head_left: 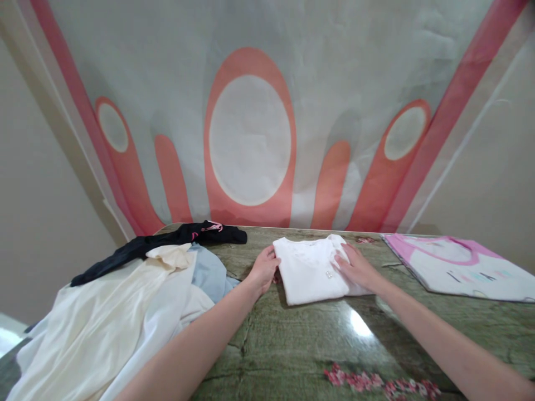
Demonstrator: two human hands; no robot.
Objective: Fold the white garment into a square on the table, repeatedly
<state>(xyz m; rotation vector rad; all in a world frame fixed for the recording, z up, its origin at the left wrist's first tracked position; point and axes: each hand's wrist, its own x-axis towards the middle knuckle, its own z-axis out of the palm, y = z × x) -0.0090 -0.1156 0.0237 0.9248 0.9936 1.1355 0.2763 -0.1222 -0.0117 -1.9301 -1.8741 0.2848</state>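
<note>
A folded white garment (309,270) lies on the green marbled table (292,340) in the middle. My left hand (263,270) touches its left edge, fingers curled round the fold. Over the garment's right side lies my right hand (355,264), flat with fingers stretched out. A small pale tag shows on the cloth between my hands.
A heap of cream and white clothes (108,323) with a light blue piece (211,273) and a black garment (167,242) fills the left. A folded pink-and-white shirt (455,267) lies at the right. A grey and coral patterned backdrop (251,139) hangs behind the table.
</note>
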